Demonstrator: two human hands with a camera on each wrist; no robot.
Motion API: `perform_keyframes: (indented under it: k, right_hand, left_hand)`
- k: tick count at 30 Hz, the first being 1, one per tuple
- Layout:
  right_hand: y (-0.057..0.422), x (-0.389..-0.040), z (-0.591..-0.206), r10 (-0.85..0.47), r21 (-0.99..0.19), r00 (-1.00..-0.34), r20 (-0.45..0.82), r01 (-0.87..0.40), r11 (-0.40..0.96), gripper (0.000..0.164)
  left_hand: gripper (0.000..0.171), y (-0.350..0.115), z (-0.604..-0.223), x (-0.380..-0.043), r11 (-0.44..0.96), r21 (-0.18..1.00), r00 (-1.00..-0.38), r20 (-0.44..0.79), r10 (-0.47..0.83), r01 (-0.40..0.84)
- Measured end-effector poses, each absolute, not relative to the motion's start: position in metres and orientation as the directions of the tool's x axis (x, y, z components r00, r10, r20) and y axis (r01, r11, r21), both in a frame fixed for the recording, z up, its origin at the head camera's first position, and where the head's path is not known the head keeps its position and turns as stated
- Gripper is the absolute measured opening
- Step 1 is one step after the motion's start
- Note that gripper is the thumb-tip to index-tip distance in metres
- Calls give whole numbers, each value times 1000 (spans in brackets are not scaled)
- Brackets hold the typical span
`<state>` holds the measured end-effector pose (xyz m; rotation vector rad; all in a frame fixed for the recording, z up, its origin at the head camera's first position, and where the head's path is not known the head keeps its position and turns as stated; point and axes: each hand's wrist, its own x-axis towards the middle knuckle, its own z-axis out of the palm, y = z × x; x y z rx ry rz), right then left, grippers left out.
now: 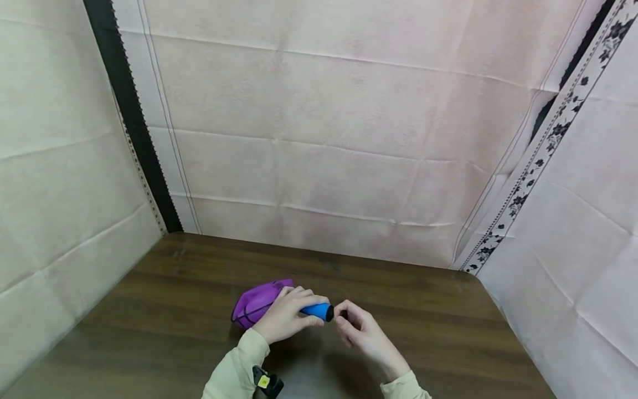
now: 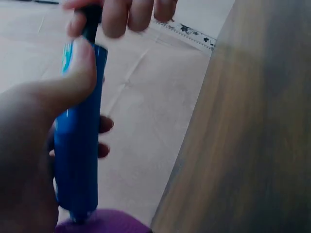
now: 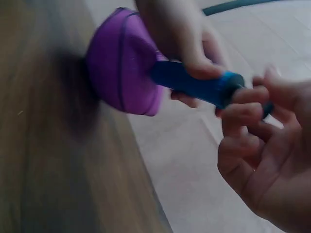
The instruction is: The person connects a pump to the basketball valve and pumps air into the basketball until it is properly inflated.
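Observation:
A blue hand pump [image 1: 317,312] lies in my left hand [image 1: 288,317], whose fingers and thumb wrap round its barrel. The pump's tip meets a partly collapsed purple ball [image 1: 256,305] with black seam lines, best seen in the right wrist view. With curled fingers, my right hand [image 1: 364,335] pinches the black pump handle [image 2: 92,18] at the other end. In the left wrist view, a short black stretch shows between the barrel [image 2: 77,145] and those fingers. Creases and a dent mark the ball's side [image 3: 127,65] around the pump.
Below the hands spreads a brown wood-grain table [image 1: 199,277]. Pale cloth [image 1: 324,138] hangs behind it and on both sides, with a black strip [image 1: 134,116] at left and a floral border [image 1: 548,138] at right. A black device [image 1: 267,382] is strapped to the left wrist.

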<state>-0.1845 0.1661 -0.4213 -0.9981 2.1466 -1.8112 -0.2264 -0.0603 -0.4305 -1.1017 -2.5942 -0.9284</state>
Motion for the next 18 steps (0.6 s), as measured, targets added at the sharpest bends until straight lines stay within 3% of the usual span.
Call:
perform_keyframes:
  k: [4, 11, 18]
  right_hand:
    - [182, -180, -410, -587, -917, -759, 280, -392, 69, 14]
    - [209, -169, -388, -544, -879, -738, 399, -476, 2, 15]
    - [191, -171, -395, -535, -904, -765, 359, -427, 4, 10]
  left_hand:
    - [40, -65, -432, -231, 506, 512, -712, 381, 591, 694]
    - [36, -80, -431, -237, 548, 497, -740, 434, 514, 672]
    - [40, -79, -430, -234, 576, 476, -746, 375, 550, 665]
